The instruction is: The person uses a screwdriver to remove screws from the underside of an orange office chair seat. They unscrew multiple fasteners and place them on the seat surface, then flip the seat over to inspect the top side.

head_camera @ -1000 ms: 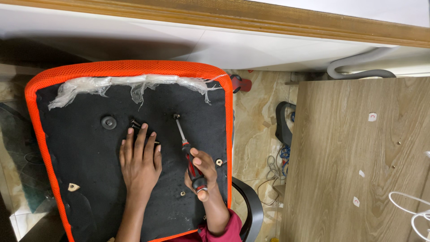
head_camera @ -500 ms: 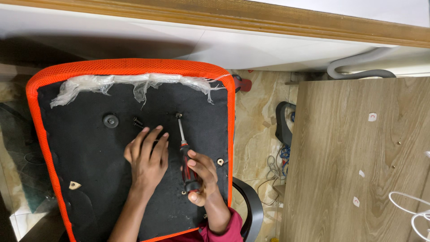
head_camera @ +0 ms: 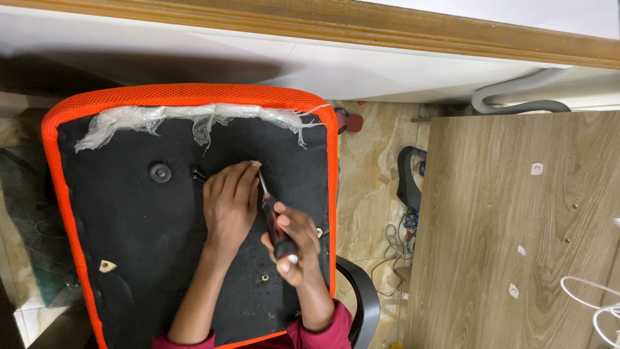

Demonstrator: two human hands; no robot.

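An upturned chair seat (head_camera: pixel 129 213) with black fabric underside and orange mesh rim fills the left half. My right hand (head_camera: pixel 294 242) grips a red-and-black screwdriver (head_camera: pixel 274 223) whose shaft slants up toward a bolt hole near the seat's middle. My left hand (head_camera: pixel 229 200) lies flat on the black fabric, fingers together, fingertips at the screwdriver tip. A loose dark bolt (head_camera: pixel 198 173) lies just left of that hand. A round black cap (head_camera: pixel 160 172) sits further left.
Torn clear plastic (head_camera: pixel 194 119) clings along the seat's far edge. A wooden panel (head_camera: pixel 516 232) lies to the right on the marble floor (head_camera: pixel 368 194). A grey hose (head_camera: pixel 516 97), cables and a black chair armrest (head_camera: pixel 361 297) lie nearby. A white wall with wooden trim runs across the top.
My left hand slid right and up across the fabric to the screwdriver tip. My right hand shifted slightly upward with the screwdriver.
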